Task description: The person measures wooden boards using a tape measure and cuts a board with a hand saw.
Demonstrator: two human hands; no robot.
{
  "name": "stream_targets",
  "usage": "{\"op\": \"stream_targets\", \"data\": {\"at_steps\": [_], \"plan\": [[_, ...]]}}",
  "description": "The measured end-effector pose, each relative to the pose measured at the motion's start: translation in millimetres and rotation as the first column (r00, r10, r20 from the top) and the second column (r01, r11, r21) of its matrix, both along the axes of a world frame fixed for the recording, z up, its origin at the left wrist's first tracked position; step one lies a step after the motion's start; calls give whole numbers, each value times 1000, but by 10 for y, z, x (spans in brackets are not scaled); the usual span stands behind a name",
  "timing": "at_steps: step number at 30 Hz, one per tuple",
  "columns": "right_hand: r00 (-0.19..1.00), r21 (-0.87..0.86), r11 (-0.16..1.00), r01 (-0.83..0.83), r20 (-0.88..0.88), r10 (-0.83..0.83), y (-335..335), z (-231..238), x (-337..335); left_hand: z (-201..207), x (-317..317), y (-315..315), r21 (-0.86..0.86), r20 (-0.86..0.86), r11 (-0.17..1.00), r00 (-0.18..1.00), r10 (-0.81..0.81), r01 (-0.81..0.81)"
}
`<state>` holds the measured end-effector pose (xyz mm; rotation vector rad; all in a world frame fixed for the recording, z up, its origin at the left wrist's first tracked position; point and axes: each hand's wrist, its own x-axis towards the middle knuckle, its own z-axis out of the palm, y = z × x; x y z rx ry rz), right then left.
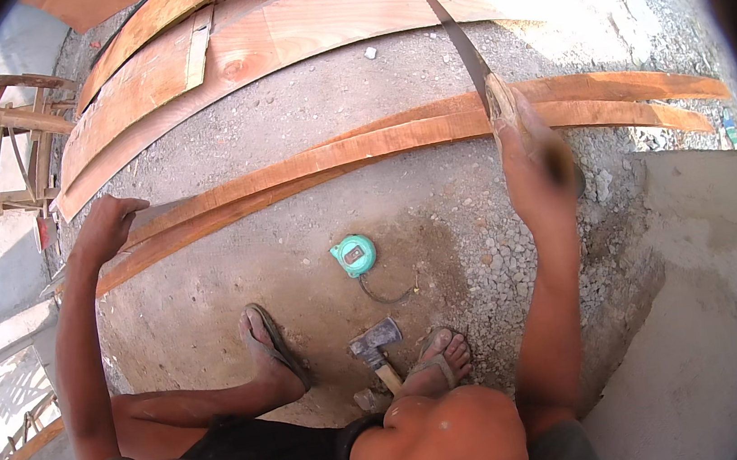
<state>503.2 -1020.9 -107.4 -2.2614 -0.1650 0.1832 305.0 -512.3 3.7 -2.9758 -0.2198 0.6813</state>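
handsaw (463, 45) in right hand (530, 148), left hand (109, 227) near wooden strips (412, 137)

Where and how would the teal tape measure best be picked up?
The teal tape measure is probably best gripped across the left and right edges of its rounded case, from straight above: it lies flat with nothing over it. The dark cord trails from its lower edge, so that grip should clear it. The left hand seems likelier, since the right hand grips the saw.

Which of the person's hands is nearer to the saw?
The right hand: it holds the saw. The left hand is well to its left, near the left end of the wood strips.
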Motion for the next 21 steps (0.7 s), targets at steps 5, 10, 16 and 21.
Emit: {"op": "stream_targets", "data": {"at_steps": [5, 10, 16, 21], "plan": [[982, 66, 992, 103, -164, -91, 71, -174, 85, -283, 475, 373, 60, 60, 998, 998, -36, 32], [996, 147, 988, 57, 54, -65, 33, -357, 74, -323, 478, 32, 125, 2, 991, 999, 54, -54], [987, 97, 995, 31, 151, -45, 58, -317, 10, -1040, 1079, -1364, -142, 96, 990, 995, -13, 26], [997, 103, 994, 27, 63, -33, 232, -229, -9, -2100, 1826, -2557, -309, 503, 908, 859, -98, 284]]}}
